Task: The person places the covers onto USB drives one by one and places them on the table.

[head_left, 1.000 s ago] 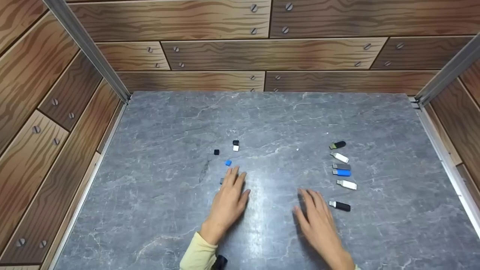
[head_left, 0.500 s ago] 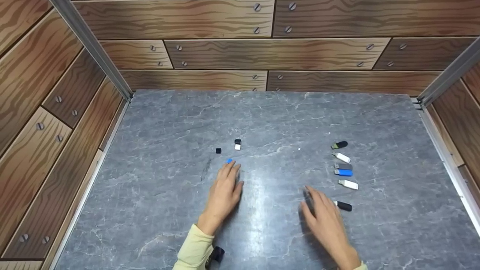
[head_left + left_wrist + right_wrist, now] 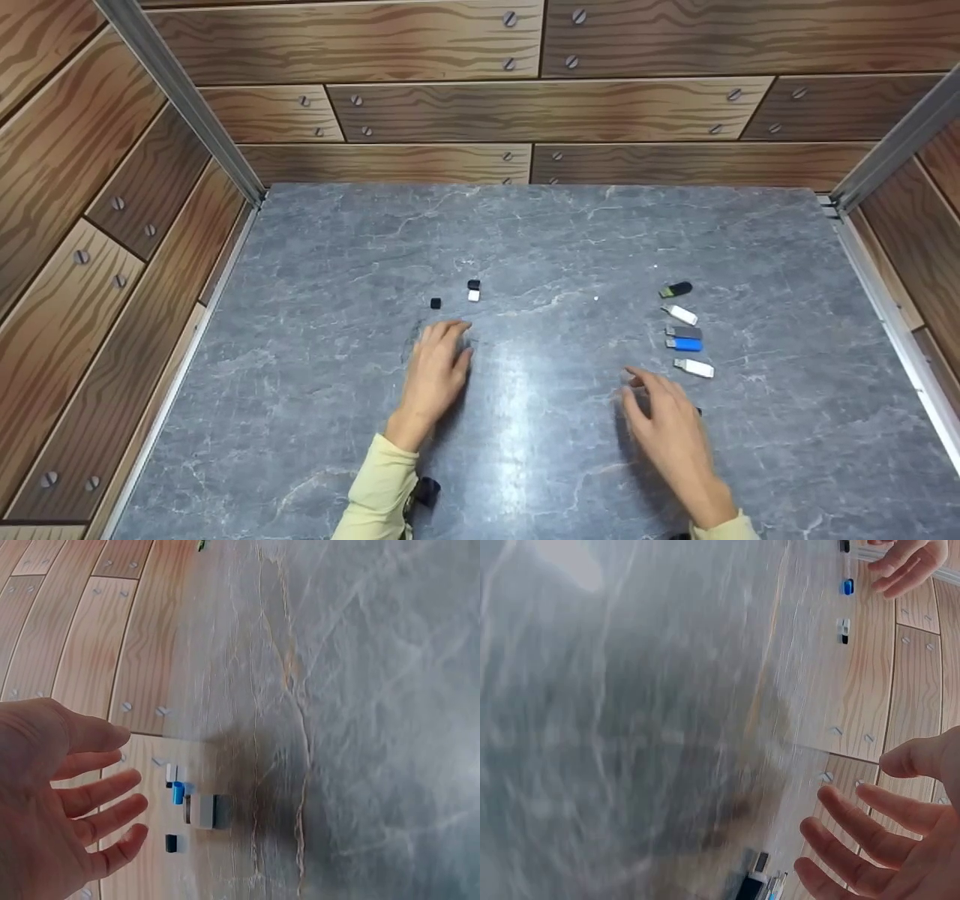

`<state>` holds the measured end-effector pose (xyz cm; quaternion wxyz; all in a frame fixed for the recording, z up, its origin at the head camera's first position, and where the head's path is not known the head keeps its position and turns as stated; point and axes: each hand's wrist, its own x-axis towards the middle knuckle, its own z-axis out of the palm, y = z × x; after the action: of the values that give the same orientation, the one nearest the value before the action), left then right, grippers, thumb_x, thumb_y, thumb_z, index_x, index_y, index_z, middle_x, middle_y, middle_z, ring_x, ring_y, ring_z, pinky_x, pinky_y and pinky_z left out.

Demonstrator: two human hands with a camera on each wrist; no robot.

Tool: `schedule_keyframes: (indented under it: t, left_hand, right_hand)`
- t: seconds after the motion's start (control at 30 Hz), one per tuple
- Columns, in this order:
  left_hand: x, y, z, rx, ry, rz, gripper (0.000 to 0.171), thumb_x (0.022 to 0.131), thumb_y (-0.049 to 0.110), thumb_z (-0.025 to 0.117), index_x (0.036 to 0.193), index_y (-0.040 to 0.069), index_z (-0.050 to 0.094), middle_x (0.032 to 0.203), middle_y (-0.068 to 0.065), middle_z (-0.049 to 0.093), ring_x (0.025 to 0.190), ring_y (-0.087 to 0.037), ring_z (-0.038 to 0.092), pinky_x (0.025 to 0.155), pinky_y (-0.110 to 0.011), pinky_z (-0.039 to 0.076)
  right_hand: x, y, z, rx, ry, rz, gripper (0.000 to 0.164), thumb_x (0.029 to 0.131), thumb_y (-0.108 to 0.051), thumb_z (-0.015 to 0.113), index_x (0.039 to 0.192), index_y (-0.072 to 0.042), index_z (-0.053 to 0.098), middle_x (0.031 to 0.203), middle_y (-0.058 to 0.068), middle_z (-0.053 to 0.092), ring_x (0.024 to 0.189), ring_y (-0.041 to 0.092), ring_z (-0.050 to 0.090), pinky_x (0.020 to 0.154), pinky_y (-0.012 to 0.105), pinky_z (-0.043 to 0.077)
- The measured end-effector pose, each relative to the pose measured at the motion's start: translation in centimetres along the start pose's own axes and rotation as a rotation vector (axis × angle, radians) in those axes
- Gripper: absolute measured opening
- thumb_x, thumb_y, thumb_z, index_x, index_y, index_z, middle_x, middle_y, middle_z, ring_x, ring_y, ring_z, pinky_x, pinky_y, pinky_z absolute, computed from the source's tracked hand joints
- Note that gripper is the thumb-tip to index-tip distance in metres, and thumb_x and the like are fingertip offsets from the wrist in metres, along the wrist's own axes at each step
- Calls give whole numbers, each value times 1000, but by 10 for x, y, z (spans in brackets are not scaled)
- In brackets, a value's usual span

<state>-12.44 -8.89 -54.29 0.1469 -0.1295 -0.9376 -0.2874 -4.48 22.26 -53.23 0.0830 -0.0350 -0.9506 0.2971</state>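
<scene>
My left hand point(image 3: 433, 375) hovers over the left part of the table, fingers loosely bent and holding nothing. Beyond its fingertips lie small stick caps: a black cap point(image 3: 436, 304), another black cap point(image 3: 474, 285) and a white cap point(image 3: 473, 296). The left wrist view also shows a blue cap point(image 3: 178, 793) and a larger grey cap point(image 3: 202, 811), both hidden by the hand in the head view. My right hand point(image 3: 667, 427), nothing in its spread fingers, is over a black USB stick point(image 3: 751, 886), mostly covered from above. Beyond it are a blue USB stick point(image 3: 685, 345) and a white USB stick point(image 3: 695, 368).
Farther up that right-hand column lie a grey USB stick point(image 3: 686, 332), a second white one and a black-and-green USB stick point(image 3: 677, 289). Wood-patterned panels point(image 3: 555, 112) and metal posts enclose the grey marbled table point(image 3: 540, 240). A black device point(image 3: 427, 491) sits at my left sleeve.
My left hand has shifted left and slightly back, now covering the blue cap. My right hand has moved right, over the black USB stick. The caps and sticks stay in place.
</scene>
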Motion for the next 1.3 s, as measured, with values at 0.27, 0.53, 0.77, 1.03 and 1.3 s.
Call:
schedule_keyframes:
  t: [0.27,0.53,0.77,1.03,1.3]
  left_hand:
    - [7,-5,4,-30,-1,-32,28,93,7,76,121,4,76,112,-10,74,106,-30,67,92,-49,56]
    - [13,-17,5,-111,13,-104,15,95,7,74,110,5,78,102,-8,71,84,-20,64,74,-36,55]
    - [19,-25,4,-150,-27,-133,13,96,8,74,109,6,77,99,-8,71,81,-17,64,73,-30,55]
    - [25,-31,1,-158,-67,-150,17,97,5,71,113,5,75,98,-9,71,81,-18,64,72,-32,55]
    - [32,-34,-3,-121,-88,-165,20,98,6,69,118,6,73,98,-8,74,85,-24,71,73,-41,59]
  right_hand:
    - [9,13,-1,29,96,-46,22,97,-7,68,118,-3,76,106,15,78,99,35,72,85,55,59]
    - [21,33,-7,1,159,-40,18,96,-6,70,112,-3,78,104,16,78,94,34,70,78,54,56]
    - [33,49,-15,14,192,-28,18,94,-5,70,110,-3,79,101,17,77,91,35,65,79,52,50]
    - [51,62,-31,-10,198,-11,17,94,-5,69,107,0,79,102,21,76,91,37,66,79,51,49]
    - [66,72,-41,-13,156,16,19,98,-3,66,113,3,76,110,29,73,97,44,65,86,58,48]
